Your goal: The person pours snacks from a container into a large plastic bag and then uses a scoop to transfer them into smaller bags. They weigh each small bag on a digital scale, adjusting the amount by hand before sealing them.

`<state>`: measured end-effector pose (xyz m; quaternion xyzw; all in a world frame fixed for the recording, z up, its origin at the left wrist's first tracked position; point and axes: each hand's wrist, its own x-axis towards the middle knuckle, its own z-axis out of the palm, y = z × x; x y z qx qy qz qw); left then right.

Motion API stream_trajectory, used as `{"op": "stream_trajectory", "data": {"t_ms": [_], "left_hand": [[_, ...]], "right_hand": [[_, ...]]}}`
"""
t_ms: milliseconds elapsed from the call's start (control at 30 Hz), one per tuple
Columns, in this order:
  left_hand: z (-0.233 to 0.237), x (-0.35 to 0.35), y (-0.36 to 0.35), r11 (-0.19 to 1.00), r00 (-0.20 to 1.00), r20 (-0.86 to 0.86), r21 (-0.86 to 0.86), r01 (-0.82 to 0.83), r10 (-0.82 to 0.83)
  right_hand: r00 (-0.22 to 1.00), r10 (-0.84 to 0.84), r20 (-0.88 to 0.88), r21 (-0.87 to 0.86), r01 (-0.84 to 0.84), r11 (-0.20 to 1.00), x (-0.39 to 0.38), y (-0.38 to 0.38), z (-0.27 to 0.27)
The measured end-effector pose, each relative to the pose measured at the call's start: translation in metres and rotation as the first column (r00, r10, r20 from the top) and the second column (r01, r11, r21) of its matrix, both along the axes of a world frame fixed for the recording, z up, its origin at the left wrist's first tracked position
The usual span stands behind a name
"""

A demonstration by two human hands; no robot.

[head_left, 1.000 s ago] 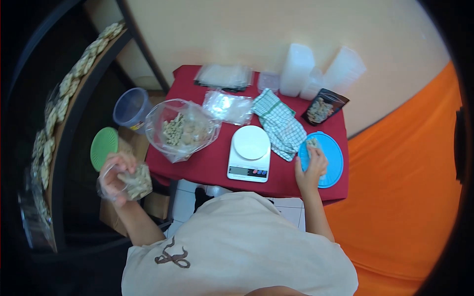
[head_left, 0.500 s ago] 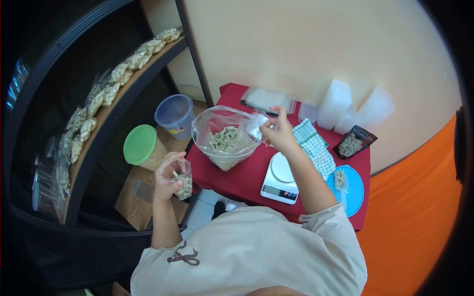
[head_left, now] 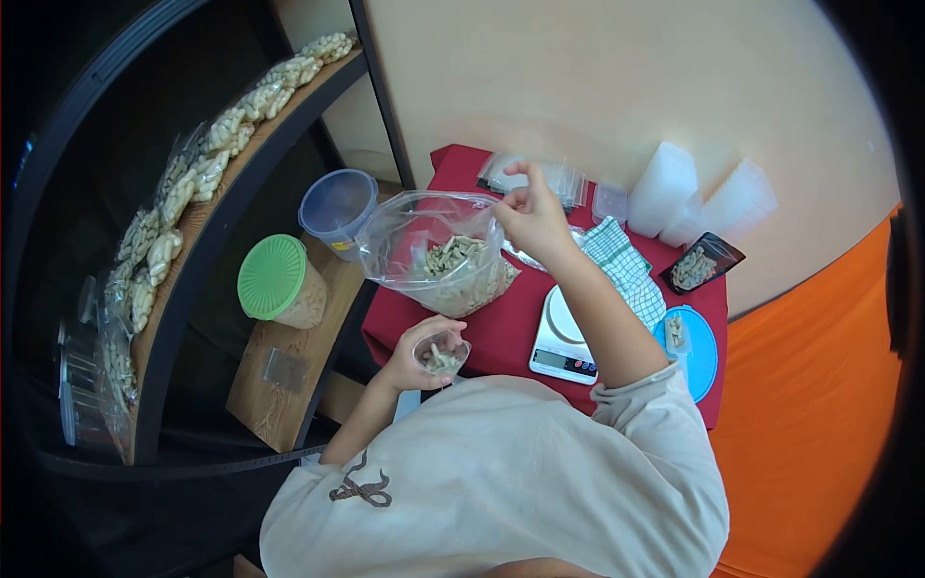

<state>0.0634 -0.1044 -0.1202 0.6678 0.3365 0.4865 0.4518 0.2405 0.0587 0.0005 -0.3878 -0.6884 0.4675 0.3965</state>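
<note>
My left hand (head_left: 414, 354) is wrapped round a clear plastic cup (head_left: 457, 345) with pale, short snack sticks in it, tilted in front of the table edge. Just beyond it a large clear plastic bag (head_left: 400, 252) stands with its mouth wide, part filled with the same greenish-white pieces. My right hand (head_left: 537, 220) pinches the bag's right rim between the lower fingers and thumb, with the index finger raised. Right of the bag sits a white digital kitchen scale (head_left: 564, 337), partly behind my right forearm.
On the red-clothed table (head_left: 462, 171) are stacked clear containers (head_left: 665, 188), flat plastic bags (head_left: 501, 178), a checked cloth (head_left: 621, 260), a black pouch (head_left: 701, 263) and a blue lid (head_left: 706, 352) bearing a scoop. A shelf (head_left: 207, 226) of bagged snacks, a green-lidded tub (head_left: 272, 277) and a purple bucket (head_left: 337, 207) stand left.
My left hand has carried the cup right, from beside the green-lidded tub towards the bag. My right hand stays at the bag's rim, and the bag's mouth has tipped towards the left.
</note>
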Motion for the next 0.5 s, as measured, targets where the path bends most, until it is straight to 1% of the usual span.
{"op": "stream_trajectory", "data": {"t_ms": [33, 67, 100, 133, 200, 233, 267, 300, 333, 367, 400, 467, 500], "left_hand": [[0.005, 0.009, 0.003, 0.998, 0.984, 0.167, -0.007, 0.066, -0.064], [0.009, 0.018, 0.008, 0.991, 0.937, 0.328, 0.0, 0.132, -0.124], [0.012, 0.025, 0.014, 0.98, 0.913, 0.356, 0.055, 0.192, -0.199], [0.014, 0.034, 0.021, 0.979, 0.91, 0.362, 0.055, 0.196, -0.202], [0.02, 0.056, 0.034, 0.931, 0.776, 0.515, 0.203, 0.304, -0.365], [0.024, 0.069, 0.04, 0.907, 0.714, 0.56, 0.254, 0.335, -0.42], [0.028, 0.081, 0.049, 0.906, 0.706, 0.568, 0.258, 0.336, -0.424], [0.034, 0.093, 0.06, 0.864, 0.645, 0.575, 0.346, 0.365, -0.503], [0.039, 0.105, 0.068, 0.815, 0.581, 0.573, 0.432, 0.386, -0.579], [0.042, 0.118, 0.071, 0.851, 0.579, 0.624, 0.411, 0.328, -0.524], [0.043, 0.128, 0.076, 0.849, 0.57, 0.629, 0.41, 0.333, -0.528], [0.046, 0.145, 0.09, 0.876, 0.482, 0.738, 0.332, 0.35, -0.472], [0.044, 0.149, 0.1, 0.836, 0.442, 0.722, 0.369, 0.406, -0.533]], "right_hand": [[0.999, -0.032, 0.013, 0.036, 0.032, 0.999, 0.009, -0.002, -0.008], [0.999, -0.034, 0.02, 0.031, 0.033, 0.999, 0.02, -0.008, -0.013], [0.994, -0.097, -0.053, 0.029, 0.099, 0.995, 0.031, -0.016, -0.017], [0.979, -0.161, -0.125, 0.025, 0.165, 0.986, 0.043, -0.024, -0.022], [0.958, -0.197, -0.209, 0.14, 0.229, 0.963, 0.067, -0.038, -0.05], [0.967, -0.135, -0.215, 0.136, 0.167, 0.977, 0.079, -0.05, -0.057], [0.972, -0.006, -0.237, 0.098, 0.03, 0.995, 0.093, -0.06, -0.071], [0.956, 0.156, -0.248, 0.101, -0.135, 0.986, 0.103, -0.072, -0.077], [0.941, 0.284, -0.187, 0.098, -0.27, 0.958, 0.114, -0.08, -0.08], [0.928, 0.337, -0.16, -0.033, -0.347, 0.937, 0.122, -0.091, -0.083], [0.902, 0.401, -0.159, -0.027, -0.41, 0.912, 0.131, -0.095, -0.101], [0.861, 0.403, -0.311, -0.268, -0.486, 0.832, 0.143, -0.107, -0.11], [0.866, 0.392, -0.311, -0.268, -0.475, 0.838, 0.146, -0.111, -0.113]]}}
